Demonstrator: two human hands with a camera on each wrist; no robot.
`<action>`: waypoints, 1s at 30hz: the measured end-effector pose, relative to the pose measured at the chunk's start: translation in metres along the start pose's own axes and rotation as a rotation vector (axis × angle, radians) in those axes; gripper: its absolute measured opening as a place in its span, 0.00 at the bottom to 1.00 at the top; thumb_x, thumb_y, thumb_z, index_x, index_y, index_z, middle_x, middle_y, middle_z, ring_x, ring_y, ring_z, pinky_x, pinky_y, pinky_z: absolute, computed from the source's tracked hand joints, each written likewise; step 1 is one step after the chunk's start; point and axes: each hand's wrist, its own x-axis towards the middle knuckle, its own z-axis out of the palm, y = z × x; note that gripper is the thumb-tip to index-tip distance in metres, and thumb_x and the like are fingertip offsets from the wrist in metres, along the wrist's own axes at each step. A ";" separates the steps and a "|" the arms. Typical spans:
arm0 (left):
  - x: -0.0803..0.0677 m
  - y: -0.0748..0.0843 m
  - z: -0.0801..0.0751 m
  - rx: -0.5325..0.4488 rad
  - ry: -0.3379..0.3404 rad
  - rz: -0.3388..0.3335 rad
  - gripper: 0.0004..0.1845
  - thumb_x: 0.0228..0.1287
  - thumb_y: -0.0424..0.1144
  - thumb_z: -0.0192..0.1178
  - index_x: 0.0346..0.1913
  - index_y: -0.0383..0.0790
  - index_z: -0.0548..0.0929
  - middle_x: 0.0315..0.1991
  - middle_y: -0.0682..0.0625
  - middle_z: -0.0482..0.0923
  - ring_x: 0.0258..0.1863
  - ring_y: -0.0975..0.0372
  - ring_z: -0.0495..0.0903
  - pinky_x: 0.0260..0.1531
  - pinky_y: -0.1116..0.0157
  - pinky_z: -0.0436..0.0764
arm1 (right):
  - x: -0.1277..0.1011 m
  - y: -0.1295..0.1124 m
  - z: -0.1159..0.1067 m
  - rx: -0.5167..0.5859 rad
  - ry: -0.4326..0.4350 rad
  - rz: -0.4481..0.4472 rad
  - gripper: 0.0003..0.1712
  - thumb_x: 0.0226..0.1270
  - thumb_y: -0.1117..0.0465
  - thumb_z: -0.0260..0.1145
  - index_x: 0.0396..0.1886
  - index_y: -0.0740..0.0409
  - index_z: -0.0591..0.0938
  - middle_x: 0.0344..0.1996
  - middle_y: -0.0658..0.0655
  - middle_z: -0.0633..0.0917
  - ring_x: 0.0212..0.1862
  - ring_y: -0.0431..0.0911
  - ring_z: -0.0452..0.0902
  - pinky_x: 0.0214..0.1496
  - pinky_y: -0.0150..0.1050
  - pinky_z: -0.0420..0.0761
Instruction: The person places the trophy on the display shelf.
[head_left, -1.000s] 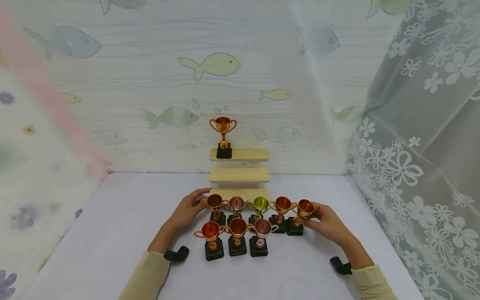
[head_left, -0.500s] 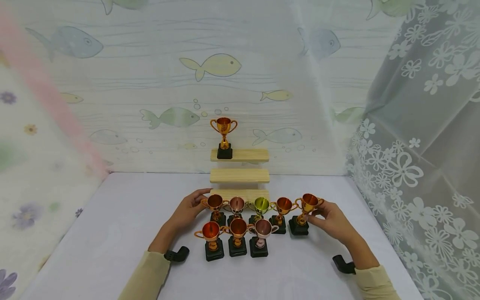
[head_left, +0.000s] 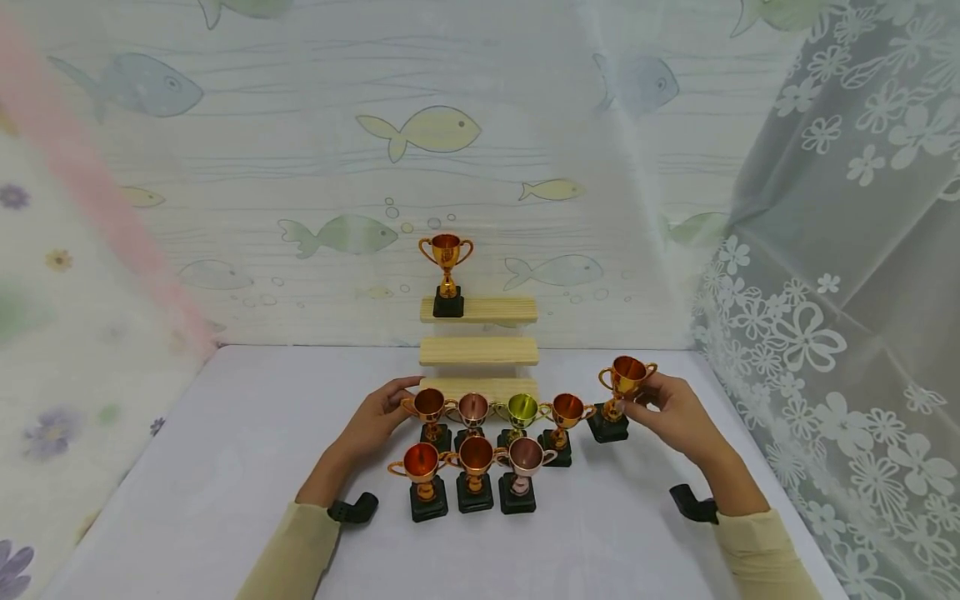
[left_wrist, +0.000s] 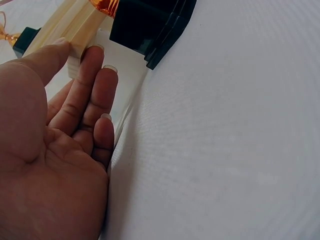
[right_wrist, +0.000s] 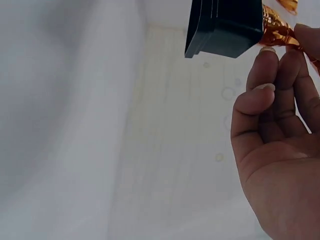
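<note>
one gold trophy (head_left: pixel 625 392), upright, is pinched by the right hand (head_left: pixel 675 412), lifted at four o'clock from the wooden steps (head_left: pixel 478 350); the left hand (head_left: pixel 372 421), fingers straight, rests by the row's left trophy (head_left: pixel 431 412).

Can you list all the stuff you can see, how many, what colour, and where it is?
Lifted trophy: one, gold cup on a black base, pinched in the right hand to the right of the rows.
Shelf trophy: one, gold on a black base, left end of the top step.
Table trophies: seven, orange, copper, pink and one green cup, black bases, two rows before the steps.
Wooden steps: one set of three, pale wood, against the back wall.
Table: one, white cloth.
Fish wall: one, pale, behind.
Lace curtain: one, white flowers, right.
Left hand: fingers straight, beside the leftmost back-row trophy.
Right hand: holds the lifted trophy.
</note>
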 end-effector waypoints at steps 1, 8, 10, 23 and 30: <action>0.000 0.000 0.000 -0.001 -0.001 0.003 0.27 0.81 0.38 0.61 0.78 0.43 0.71 0.50 0.49 0.89 0.53 0.60 0.85 0.58 0.70 0.76 | 0.002 -0.004 -0.002 -0.009 0.006 -0.005 0.11 0.70 0.70 0.73 0.50 0.67 0.86 0.41 0.59 0.89 0.44 0.42 0.85 0.50 0.32 0.82; 0.000 -0.001 0.000 0.006 -0.009 0.005 0.27 0.81 0.39 0.60 0.78 0.43 0.71 0.50 0.48 0.88 0.53 0.59 0.85 0.60 0.68 0.75 | 0.020 -0.029 -0.008 -0.051 0.016 -0.050 0.11 0.70 0.69 0.73 0.49 0.66 0.86 0.40 0.60 0.89 0.40 0.43 0.84 0.44 0.35 0.82; 0.000 0.000 0.000 0.015 -0.007 0.005 0.27 0.81 0.39 0.60 0.77 0.43 0.71 0.49 0.48 0.88 0.53 0.60 0.85 0.61 0.66 0.75 | 0.026 -0.036 -0.009 -0.057 0.016 -0.067 0.10 0.70 0.69 0.73 0.49 0.66 0.87 0.39 0.61 0.89 0.38 0.44 0.84 0.42 0.35 0.82; -0.001 0.002 -0.002 0.016 -0.008 -0.007 0.27 0.81 0.40 0.60 0.78 0.44 0.71 0.50 0.48 0.88 0.53 0.59 0.85 0.61 0.67 0.75 | 0.076 -0.078 0.001 0.005 -0.007 -0.095 0.11 0.72 0.66 0.72 0.50 0.66 0.86 0.37 0.61 0.87 0.34 0.45 0.80 0.37 0.36 0.79; -0.001 0.002 0.000 0.009 -0.012 -0.023 0.27 0.82 0.41 0.59 0.78 0.45 0.70 0.51 0.48 0.88 0.54 0.57 0.85 0.63 0.62 0.75 | 0.103 -0.092 0.019 0.096 0.003 -0.128 0.07 0.73 0.65 0.71 0.41 0.65 0.81 0.24 0.54 0.80 0.25 0.47 0.71 0.29 0.40 0.72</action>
